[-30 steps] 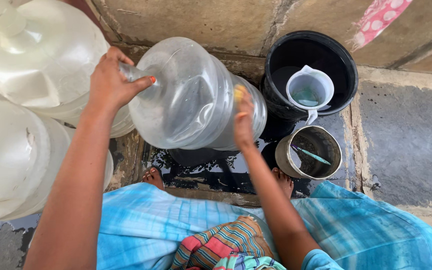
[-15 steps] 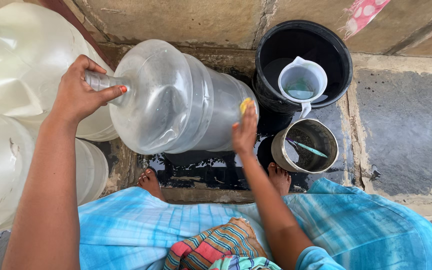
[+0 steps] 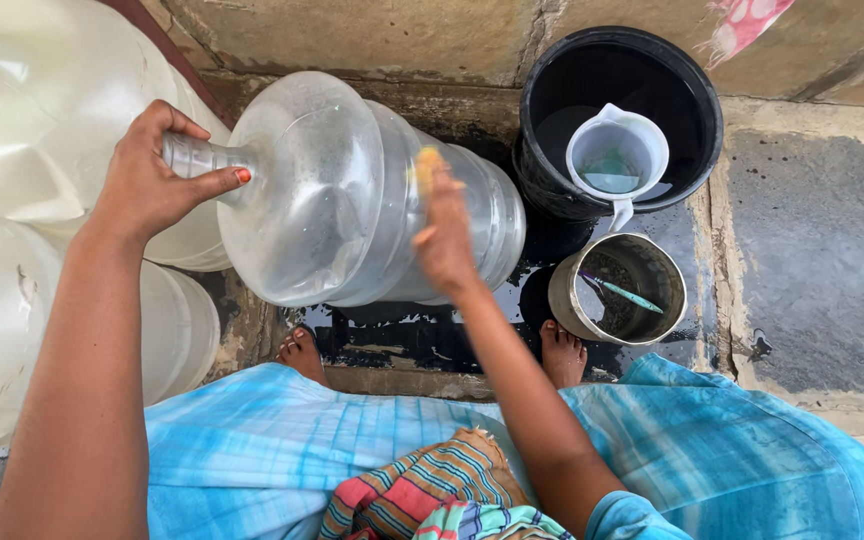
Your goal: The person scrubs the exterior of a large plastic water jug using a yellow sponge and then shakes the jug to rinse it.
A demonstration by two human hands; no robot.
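Here a large clear water jug [image 3: 352,190] is held on its side across the middle of the frame, above a wet dark patch of ground [image 3: 402,340]. Its narrow neck, at the centre left, is gripped by the left hand [image 3: 147,185], whose fingers are wrapped tightly round it. A yellow scrubber [image 3: 427,160] is pressed against the jug's upper wall by the right hand [image 3: 447,235], whose fingers are closed on it. At the upper right a black bucket [image 3: 697,95] is seen with a pale plastic jug [image 3: 617,155] standing inside it, and just below it a metal pot [image 3: 567,300] holding a thin turquoise tool [image 3: 627,293]. Pale water cans [image 3: 42,120] are stacked at the left edge. For the scrubbing to go well, the neck is best kept firmly braced so the round body does not roll, and the scrubber worked in overlapping strokes while the jug is turned bit by bit.
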